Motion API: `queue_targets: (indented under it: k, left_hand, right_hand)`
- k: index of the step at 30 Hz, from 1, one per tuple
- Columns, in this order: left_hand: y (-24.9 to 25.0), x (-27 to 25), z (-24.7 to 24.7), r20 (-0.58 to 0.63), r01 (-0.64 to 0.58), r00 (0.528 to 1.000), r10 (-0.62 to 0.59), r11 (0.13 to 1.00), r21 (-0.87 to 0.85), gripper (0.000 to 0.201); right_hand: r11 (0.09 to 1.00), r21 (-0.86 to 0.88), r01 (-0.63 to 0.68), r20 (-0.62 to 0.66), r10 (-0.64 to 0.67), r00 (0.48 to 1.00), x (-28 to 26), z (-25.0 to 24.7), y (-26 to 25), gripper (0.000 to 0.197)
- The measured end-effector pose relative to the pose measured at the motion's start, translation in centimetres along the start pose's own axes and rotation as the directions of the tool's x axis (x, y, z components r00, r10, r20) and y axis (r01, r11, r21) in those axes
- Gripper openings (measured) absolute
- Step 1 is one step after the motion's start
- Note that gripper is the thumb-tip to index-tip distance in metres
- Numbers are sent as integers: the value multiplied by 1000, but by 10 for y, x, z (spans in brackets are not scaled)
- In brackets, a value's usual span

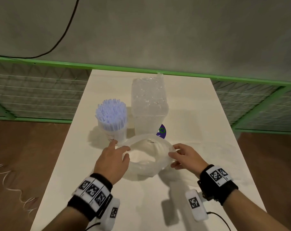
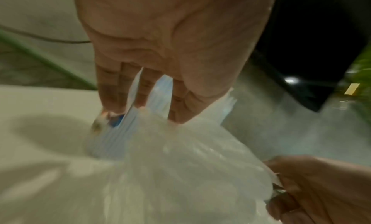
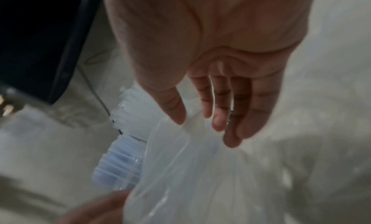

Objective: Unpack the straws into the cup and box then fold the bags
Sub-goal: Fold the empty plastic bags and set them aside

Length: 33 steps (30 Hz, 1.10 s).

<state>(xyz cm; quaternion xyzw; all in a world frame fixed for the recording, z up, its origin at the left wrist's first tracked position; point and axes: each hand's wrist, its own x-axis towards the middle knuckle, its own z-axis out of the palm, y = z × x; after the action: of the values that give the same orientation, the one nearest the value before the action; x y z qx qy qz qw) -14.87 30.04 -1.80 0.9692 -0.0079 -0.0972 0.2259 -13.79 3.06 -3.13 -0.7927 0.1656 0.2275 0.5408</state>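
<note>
On the white table (image 1: pixel 199 105) a clear cup (image 1: pixel 112 130) holds a bundle of pale blue straws (image 1: pixel 110 112). Right of it stands a clear box (image 1: pixel 149 112) filled with clear straws. In front of them a clear plastic bag (image 1: pixel 141 170) is held with its mouth wide. My left hand (image 1: pixel 124 153) pinches the bag's left rim between thumb and fingers. My right hand (image 1: pixel 172 157) pinches the right rim. The wrist views show the left hand (image 2: pixel 152 113) and the right hand (image 3: pixel 192 121) at the film of the bag (image 2: pixel 180 164) (image 3: pixel 190 172), blurred.
A second clear bag (image 1: pixel 213 147) lies flat on the table to the right. A purple label (image 1: pixel 161 131) shows at the box's foot. Green mesh fencing (image 1: pixel 33 97) runs behind the table, with a black cable (image 1: pixel 63 35) on the floor beyond.
</note>
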Motion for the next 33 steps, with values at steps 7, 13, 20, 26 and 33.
queue_targets:
  k: [7,13,20,26,33]
  left_hand:
    - [-8,24,-9,42,53,998,-45,976,-211,38]
    - [12,-2,-53,-119,-336,935,334,942,8,30]
    - [74,-7,-62,-67,-590,805,590,807,16,38]
    - [55,12,-73,-354,-603,793,496,722,-340,9]
    - [53,17,-83,-227,-425,902,368,659,-621,34]
  right_hand:
    - [945,-180,272,-187,-305,934,-3,6,-22,27]
    - [905,-188,381,-230,-417,879,-31,-10,-76,36]
    - [826,208,524,1,-536,844,-59,-3,-122,15]
    - [860,-219,462,-301,-510,806,-35,-57,-83,13]
    - [905,263,334,-135,-309,942,-24,-68,-63,15]
